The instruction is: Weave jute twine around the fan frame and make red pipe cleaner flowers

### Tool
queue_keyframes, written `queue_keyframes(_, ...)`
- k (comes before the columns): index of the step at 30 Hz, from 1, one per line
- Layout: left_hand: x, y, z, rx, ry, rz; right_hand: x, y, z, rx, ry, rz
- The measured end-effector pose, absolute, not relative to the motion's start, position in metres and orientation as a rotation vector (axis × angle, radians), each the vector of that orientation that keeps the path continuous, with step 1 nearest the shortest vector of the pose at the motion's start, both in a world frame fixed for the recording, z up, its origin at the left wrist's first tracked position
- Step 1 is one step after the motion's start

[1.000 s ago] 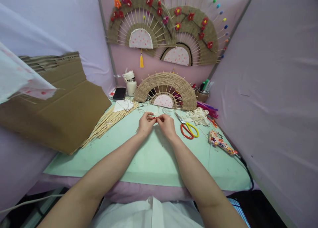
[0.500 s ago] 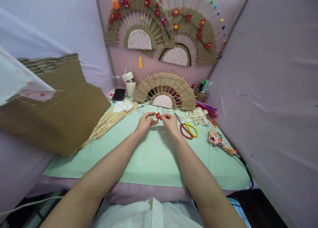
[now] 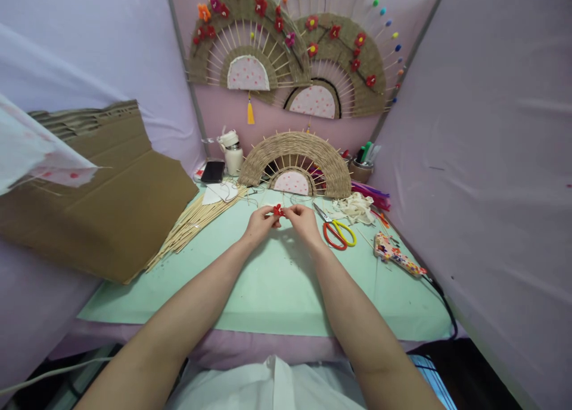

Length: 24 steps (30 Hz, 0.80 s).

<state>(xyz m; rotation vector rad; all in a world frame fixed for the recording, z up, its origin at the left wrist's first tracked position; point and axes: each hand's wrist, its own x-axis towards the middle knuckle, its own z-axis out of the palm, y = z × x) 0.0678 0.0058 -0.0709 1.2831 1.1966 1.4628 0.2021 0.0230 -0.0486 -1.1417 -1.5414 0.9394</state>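
A small red flower is between my two hands, over the middle of the green table. The fingers of my left hand pinch its left side. My right hand pinches its right side with thumb and forefinger. Just behind the hands stands a twine-wrapped half-round fan with a pink dotted centre. Scissors with one red and one yellow handle lie right of my right hand.
Thin sticks and a large cardboard sheet are at the left. A glue gun with a black cord lies at the right, near cream scraps. A white bottle and a phone are behind.
The flower has shifted slightly left and turned. My left fingers, spread beside it before, have closed on it. My right hand has moved a little left with it.
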Motion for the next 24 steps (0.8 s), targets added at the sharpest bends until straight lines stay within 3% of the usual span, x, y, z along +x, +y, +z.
queue_keyframes(11,0.053,0.011,-0.073,1.806,1.314,1.358,0.207,0.029,-0.051,-0.987,-1.702,0.796)
queue_keyframes(24,0.059,0.007,-0.079,1.894,1.327,1.348,0.201,0.021,-0.052,-1.184,-1.937,0.558)
